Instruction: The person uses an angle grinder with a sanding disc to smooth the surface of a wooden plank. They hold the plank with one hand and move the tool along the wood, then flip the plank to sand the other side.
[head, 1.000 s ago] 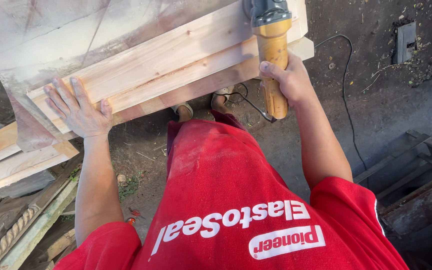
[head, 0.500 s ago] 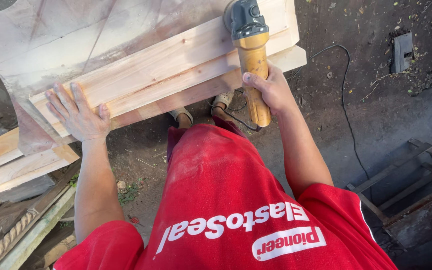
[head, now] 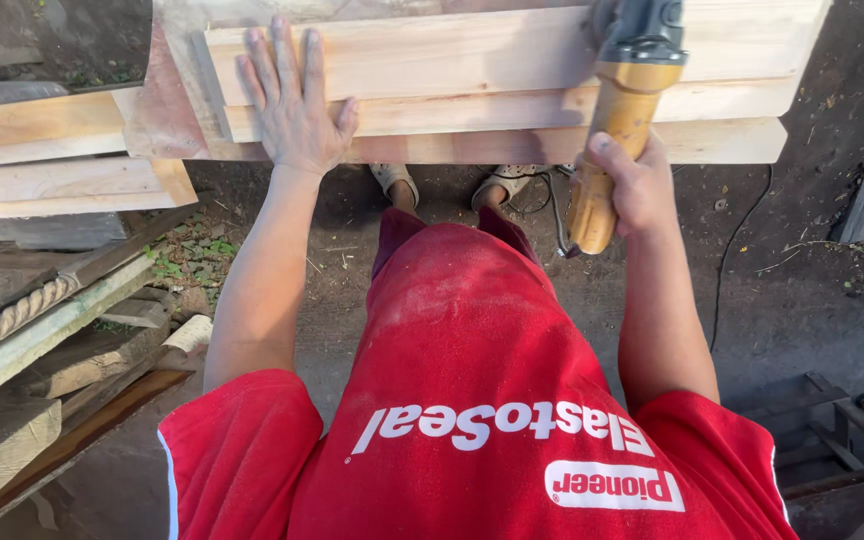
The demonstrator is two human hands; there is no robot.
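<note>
The left hand [head: 292,100] is laid flat, fingers spread, on the stacked pale wooden boards [head: 472,60]. A power tool [head: 624,110] (yellow handle, grey head) is gripped by the right hand [head: 637,185] and held against the boards. A black cord [head: 727,270] trails across the dirt ground [head: 812,280]; a twisted rope [head: 7,320] lies among timber at left.

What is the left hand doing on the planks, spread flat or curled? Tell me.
Spread flat: the left hand lies palm down on the planks, fingers straight and slightly apart. The right hand grips the yellow power tool.
</note>
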